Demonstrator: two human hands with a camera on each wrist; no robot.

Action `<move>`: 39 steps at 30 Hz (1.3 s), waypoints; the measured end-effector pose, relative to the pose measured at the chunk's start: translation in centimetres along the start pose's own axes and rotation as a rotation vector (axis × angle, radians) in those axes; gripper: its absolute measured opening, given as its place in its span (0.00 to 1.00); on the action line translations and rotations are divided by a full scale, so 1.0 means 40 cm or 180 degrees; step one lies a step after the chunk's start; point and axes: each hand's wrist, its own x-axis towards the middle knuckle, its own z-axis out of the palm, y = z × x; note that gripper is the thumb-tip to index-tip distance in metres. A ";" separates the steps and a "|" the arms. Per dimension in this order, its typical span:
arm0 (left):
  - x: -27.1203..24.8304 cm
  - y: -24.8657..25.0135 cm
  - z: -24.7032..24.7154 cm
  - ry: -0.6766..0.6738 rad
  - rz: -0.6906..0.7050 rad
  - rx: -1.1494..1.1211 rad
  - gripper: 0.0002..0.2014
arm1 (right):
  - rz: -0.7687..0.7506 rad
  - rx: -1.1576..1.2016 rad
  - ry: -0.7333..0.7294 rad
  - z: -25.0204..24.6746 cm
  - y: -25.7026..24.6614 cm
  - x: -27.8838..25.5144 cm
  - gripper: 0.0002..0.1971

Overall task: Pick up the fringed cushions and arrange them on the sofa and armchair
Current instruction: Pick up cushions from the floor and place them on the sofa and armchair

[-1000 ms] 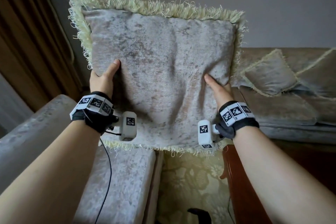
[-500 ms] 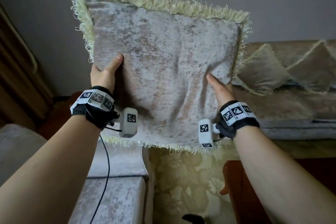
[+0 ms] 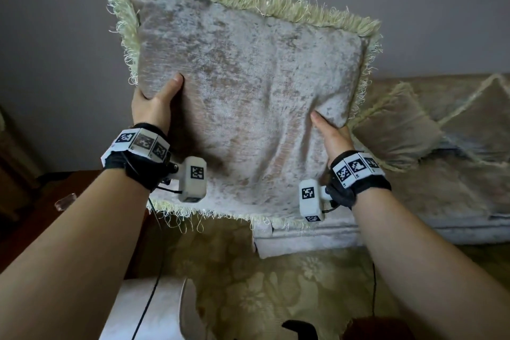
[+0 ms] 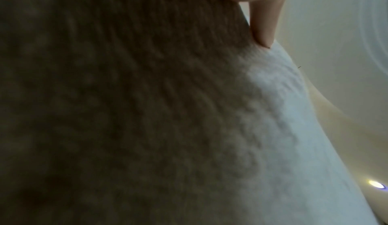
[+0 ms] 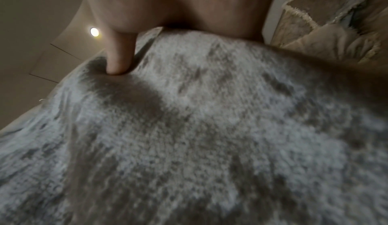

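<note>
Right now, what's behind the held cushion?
Past the cushion, gripped by the left hand and right hand, show grey wall and a sofa with two cushions. Anything directly behind is covered.

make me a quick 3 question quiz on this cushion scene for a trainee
1. True or false: the cushion is lying flat on the sofa.
2. Multiple choice: how is the cushion held? A) left hand only B) right hand only C) both hands, one at each side edge
3. Fill in: two more fringed cushions lean against the sofa's ____.

Key:
1. False; it is held up in the air.
2. C; each thumb presses into the near face, and the fingers go behind it.
3. Back.
</note>
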 end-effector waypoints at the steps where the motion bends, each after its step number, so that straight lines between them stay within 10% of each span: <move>1: 0.035 -0.015 0.031 -0.0042 0.0001 -0.0005 0.29 | 0.0004 -0.0023 0.0013 0.009 0.004 0.043 0.33; 6: 0.228 -0.108 0.200 -0.0255 -0.0046 -0.0080 0.28 | 0.0165 -0.0092 0.0159 0.037 0.038 0.257 0.18; 17: 0.595 -0.258 0.611 -0.0949 -0.0299 -0.0069 0.31 | 0.0320 -0.0077 0.1107 0.044 0.083 0.678 0.37; 22: 0.667 -0.360 0.789 -0.1053 -0.0405 -0.0006 0.34 | 0.0380 0.0148 0.1214 -0.017 0.158 0.863 0.27; 30: 0.738 -0.507 1.110 -0.0931 -0.0445 0.0235 0.42 | 0.1321 0.0468 0.0923 -0.208 0.406 1.322 0.75; 39: 0.787 -0.682 1.384 -0.0866 -0.0677 0.0732 0.36 | 0.1755 0.0439 0.0477 -0.289 0.492 1.554 0.58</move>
